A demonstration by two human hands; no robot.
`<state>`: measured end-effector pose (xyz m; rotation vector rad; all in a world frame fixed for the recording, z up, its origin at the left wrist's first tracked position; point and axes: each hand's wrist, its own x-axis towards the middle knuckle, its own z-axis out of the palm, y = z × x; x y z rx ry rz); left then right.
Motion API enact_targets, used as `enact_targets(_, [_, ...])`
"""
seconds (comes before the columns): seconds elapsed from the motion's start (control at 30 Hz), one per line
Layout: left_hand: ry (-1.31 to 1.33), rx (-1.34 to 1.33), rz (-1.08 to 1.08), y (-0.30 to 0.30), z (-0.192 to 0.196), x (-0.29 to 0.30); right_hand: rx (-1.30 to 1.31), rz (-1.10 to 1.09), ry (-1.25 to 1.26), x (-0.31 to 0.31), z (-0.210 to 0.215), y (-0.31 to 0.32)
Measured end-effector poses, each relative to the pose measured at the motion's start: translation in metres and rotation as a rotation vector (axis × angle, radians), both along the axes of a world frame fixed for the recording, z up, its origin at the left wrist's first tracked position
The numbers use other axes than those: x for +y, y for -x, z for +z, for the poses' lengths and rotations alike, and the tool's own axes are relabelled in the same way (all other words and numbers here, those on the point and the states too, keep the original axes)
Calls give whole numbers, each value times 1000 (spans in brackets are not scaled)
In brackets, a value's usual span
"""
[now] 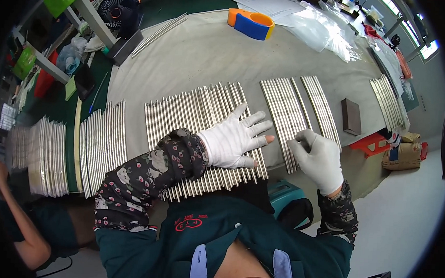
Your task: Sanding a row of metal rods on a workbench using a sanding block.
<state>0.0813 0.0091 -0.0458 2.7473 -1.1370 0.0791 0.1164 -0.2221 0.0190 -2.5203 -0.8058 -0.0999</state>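
Observation:
My left hand (236, 137), in a white glove with some fingertips bare, lies flat with fingers spread on a wide row of slim silver metal rods (173, 122). My right hand (320, 158), also gloved in white, has its thumb and fingers pinched together over the right edge of a smaller group of rods (279, 106). One single rod (299, 100) lies slightly apart from that group and runs up to the right fingers. What the pinch holds, if anything, is hidden. Further right lies another narrow group of rods (319, 101).
A dark brown block (351, 117) and more rods (385, 102) lie at the right. An orange and blue tape ring (251, 24) sits at the back, near plastic sheeting (326, 31). Further rod bundles (103, 146) stand left, where another person's arm (18, 209) shows. A black fan (118, 9) stands behind.

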Motion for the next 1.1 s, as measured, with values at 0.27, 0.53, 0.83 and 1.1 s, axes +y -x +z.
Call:
enact_targets(0.27, [53,37,-13,-15,26,-15,-345,-343,289,-86,-36,-59])
enact_targets(0.53, [79,-22,-129,-66,22,-51,-232,-316,269,-57,-56,-59])
enact_targets(0.83, [-10,-28,-385,-97,14,-62,-87,-150,159,-28,-54,-6])
enact_targets(1.1, [-48,5,-379,-93,21,-63,693,-324,-159,-56,-46,6])
